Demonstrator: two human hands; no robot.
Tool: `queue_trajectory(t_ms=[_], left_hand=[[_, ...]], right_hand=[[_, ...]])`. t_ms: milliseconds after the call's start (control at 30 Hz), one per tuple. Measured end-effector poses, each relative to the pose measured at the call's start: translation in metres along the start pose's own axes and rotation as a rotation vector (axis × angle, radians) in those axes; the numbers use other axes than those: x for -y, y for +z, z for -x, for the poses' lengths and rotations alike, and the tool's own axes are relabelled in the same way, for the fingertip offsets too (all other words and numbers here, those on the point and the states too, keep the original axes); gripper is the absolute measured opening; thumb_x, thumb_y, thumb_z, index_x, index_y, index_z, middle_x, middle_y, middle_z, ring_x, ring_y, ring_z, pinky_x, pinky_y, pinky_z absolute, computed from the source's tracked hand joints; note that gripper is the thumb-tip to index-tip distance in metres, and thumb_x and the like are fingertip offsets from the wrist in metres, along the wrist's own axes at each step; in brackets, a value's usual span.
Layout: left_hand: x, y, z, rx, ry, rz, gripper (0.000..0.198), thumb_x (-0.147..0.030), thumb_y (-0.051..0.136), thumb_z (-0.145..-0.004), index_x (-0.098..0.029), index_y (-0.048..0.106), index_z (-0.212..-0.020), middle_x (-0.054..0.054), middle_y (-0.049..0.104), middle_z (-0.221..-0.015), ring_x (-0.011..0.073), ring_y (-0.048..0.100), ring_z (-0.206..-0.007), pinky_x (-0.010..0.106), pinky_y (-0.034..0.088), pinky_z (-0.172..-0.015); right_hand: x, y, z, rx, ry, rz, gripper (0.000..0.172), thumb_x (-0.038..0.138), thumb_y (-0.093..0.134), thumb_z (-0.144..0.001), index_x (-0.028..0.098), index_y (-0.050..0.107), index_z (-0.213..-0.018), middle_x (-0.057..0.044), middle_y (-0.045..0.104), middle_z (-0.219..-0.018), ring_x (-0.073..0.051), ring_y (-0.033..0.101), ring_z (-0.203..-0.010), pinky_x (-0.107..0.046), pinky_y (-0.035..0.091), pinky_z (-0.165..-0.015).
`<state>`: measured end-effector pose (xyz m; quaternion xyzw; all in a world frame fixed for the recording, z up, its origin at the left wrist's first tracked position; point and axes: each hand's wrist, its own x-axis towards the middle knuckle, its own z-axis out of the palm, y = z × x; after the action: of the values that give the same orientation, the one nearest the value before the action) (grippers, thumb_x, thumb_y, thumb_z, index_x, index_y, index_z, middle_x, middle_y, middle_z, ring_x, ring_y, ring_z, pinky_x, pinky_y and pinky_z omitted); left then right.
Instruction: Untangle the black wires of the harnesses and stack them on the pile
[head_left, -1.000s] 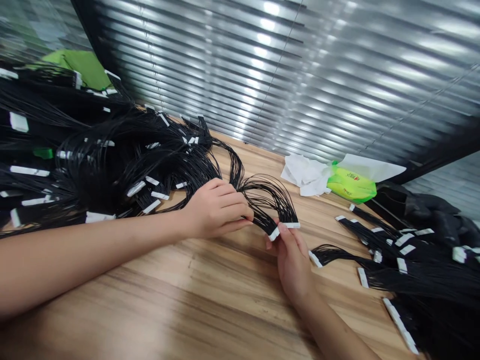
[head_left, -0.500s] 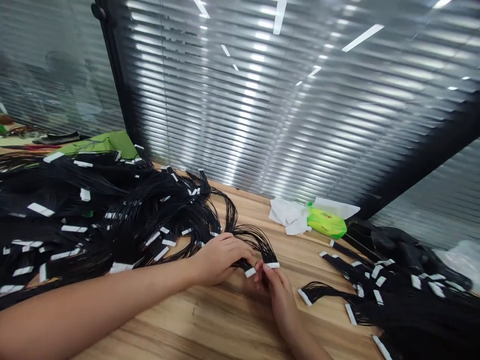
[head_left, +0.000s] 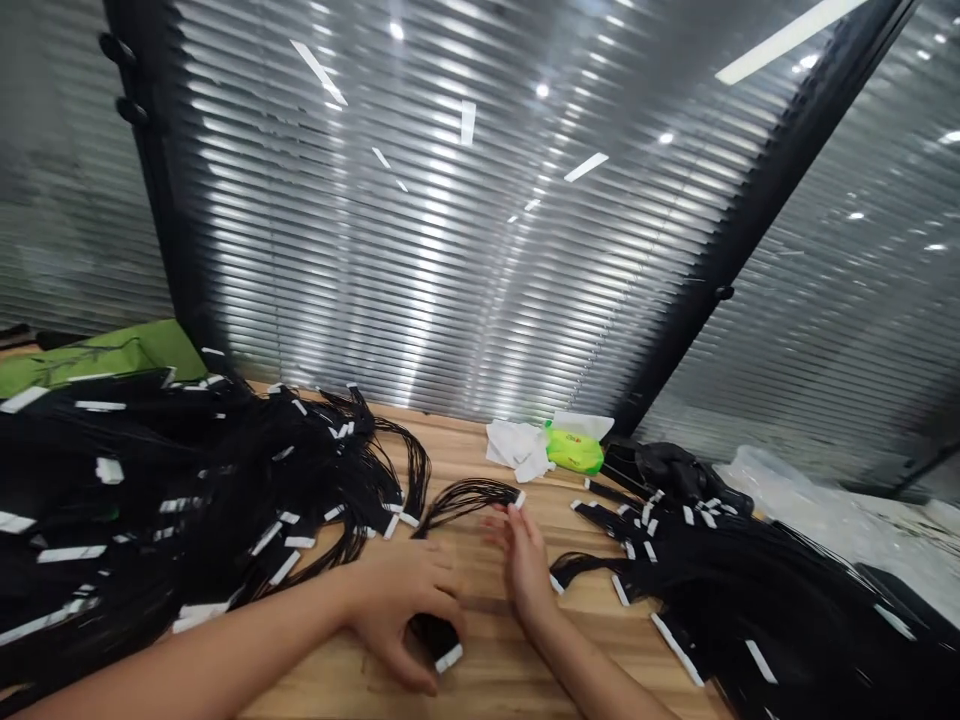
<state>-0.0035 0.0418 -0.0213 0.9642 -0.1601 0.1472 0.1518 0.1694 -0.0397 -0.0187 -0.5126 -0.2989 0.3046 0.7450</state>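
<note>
A black wire harness [head_left: 463, 490] arches over the table between my hands, a white connector at each end. My left hand [head_left: 409, 605] curls round the wires near one end, and that end's white connector [head_left: 448, 657] pokes out below the fingers, facing me. At the far end, my right hand [head_left: 525, 560] has its fingertips at the other white connector [head_left: 520, 499]; its remaining fingers are slightly smeared. To the left lies a big heap of similar black harnesses [head_left: 247, 470], many with white connectors showing. Another pile of harnesses [head_left: 720, 570] lies right of my right hand.
White tissues [head_left: 517, 447] and a green tissue pack [head_left: 576, 450] lie at the table's back edge. Behind stands a glass wall with blinds [head_left: 450, 250]. A green bag [head_left: 112, 355] is at the far left; clear plastic [head_left: 795, 500] lies at the right.
My hands have come apart: the right one moved away with one connector, the left one drew nearer to me with the other end. The camera view has tilted up and turned right.
</note>
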Motion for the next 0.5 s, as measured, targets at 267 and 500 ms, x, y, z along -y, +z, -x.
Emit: queue_trajectory(t_ms=[267, 500], left_hand=[[-0.005, -0.002, 0.001, -0.003, -0.009, -0.255, 0.052, -0.049, 0.046, -0.085, -0.031, 0.044, -0.134, -0.001, 0.037, -0.149, 0.0253, 0.037, -0.136, 0.051, 0.035, -0.108], [0.001, 0.003, 0.001, 0.063, -0.121, -0.198, 0.037, -0.044, 0.052, -0.087, -0.025, 0.057, -0.119, 0.004, 0.058, -0.128, 0.0254, 0.054, -0.118, 0.041, 0.047, -0.101]], right_hand=[[0.068, 0.109, -0.042, 0.174, -0.341, -0.059, 0.037, 0.052, 0.05, -0.084, 0.019, 0.057, -0.098, -0.008, 0.067, -0.104, -0.023, 0.068, -0.097, -0.038, 0.053, -0.081], [0.044, 0.207, 0.008, 0.882, -0.844, 0.612, 0.028, 0.019, 0.044, -0.09, 0.022, 0.062, -0.11, -0.006, 0.061, -0.13, -0.019, 0.053, -0.122, -0.037, 0.037, -0.103]])
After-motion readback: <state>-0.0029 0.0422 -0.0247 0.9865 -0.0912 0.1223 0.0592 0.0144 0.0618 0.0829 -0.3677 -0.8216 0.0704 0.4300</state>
